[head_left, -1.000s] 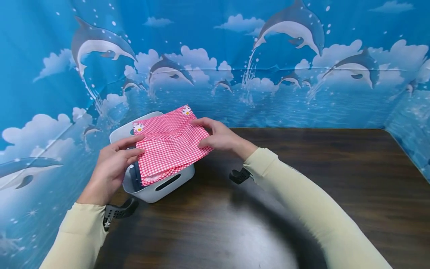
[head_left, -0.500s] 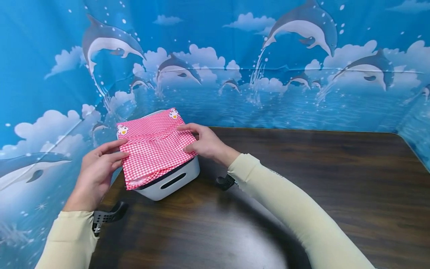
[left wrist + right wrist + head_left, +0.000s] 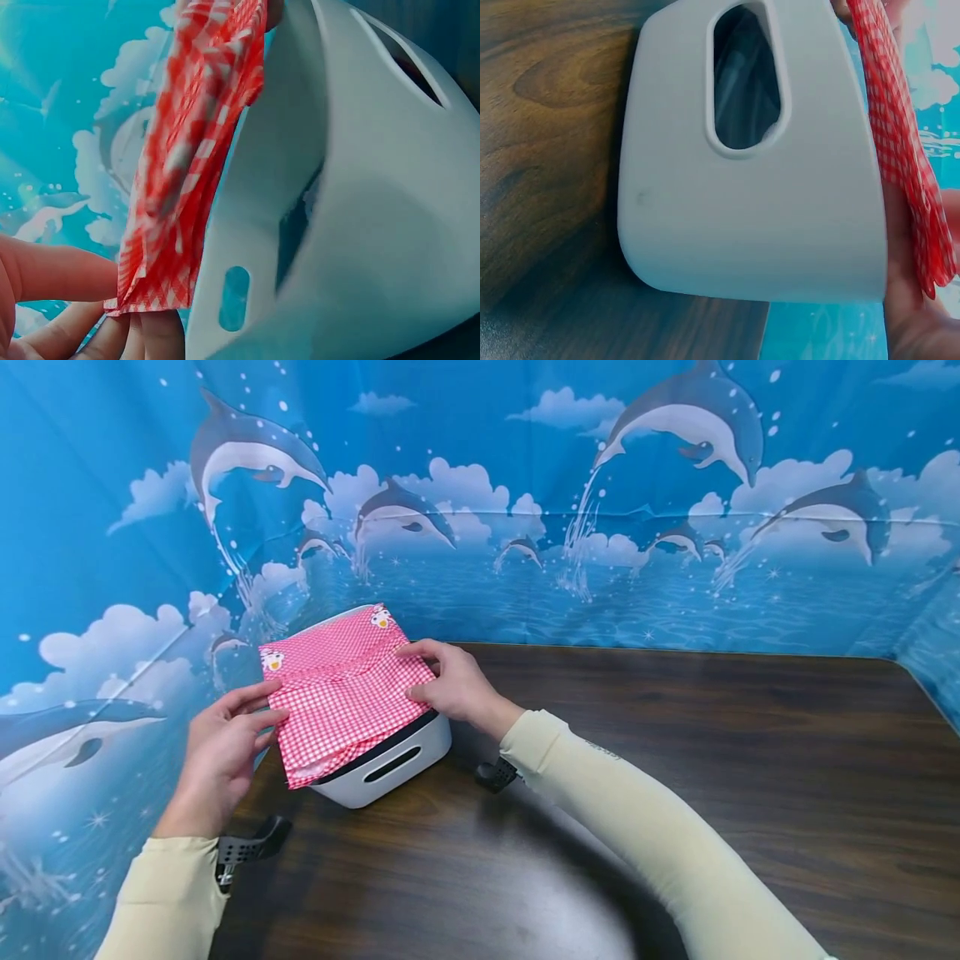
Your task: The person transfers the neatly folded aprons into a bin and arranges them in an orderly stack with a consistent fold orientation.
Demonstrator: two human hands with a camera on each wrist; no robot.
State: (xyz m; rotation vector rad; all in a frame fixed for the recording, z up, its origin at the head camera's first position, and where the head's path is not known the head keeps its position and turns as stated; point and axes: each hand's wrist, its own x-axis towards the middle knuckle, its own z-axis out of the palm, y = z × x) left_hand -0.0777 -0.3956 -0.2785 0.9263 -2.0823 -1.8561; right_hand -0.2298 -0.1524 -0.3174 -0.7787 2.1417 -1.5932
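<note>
A folded red-and-white checked cloth (image 3: pixel 348 693), with small white cartoon patches at its two far corners, lies flat over the top of a white plastic basket (image 3: pixel 408 764). My left hand (image 3: pixel 221 747) pinches its left edge; in the left wrist view the thumb is on one face and the fingers (image 3: pixel 161 334) on the other. On the opposite side my right hand (image 3: pixel 457 685) grips the right edge between thumb and fingers. In the right wrist view the cloth (image 3: pixel 896 135) is held just off the basket's rim. Most of the basket's inside is hidden; something dark shows in it.
The basket stands at the left back of a dark wooden table (image 3: pixel 600 760), its slotted handle side facing me. Behind and left of it hangs a blue curtain (image 3: pixel 480 527) printed with dolphins. A black strap (image 3: pixel 255 843) sits on my left wrist.
Both hands have carried the checked cloth left and lower, squarely over the basket, covering its opening. In the last half second it has shifted only slightly.
</note>
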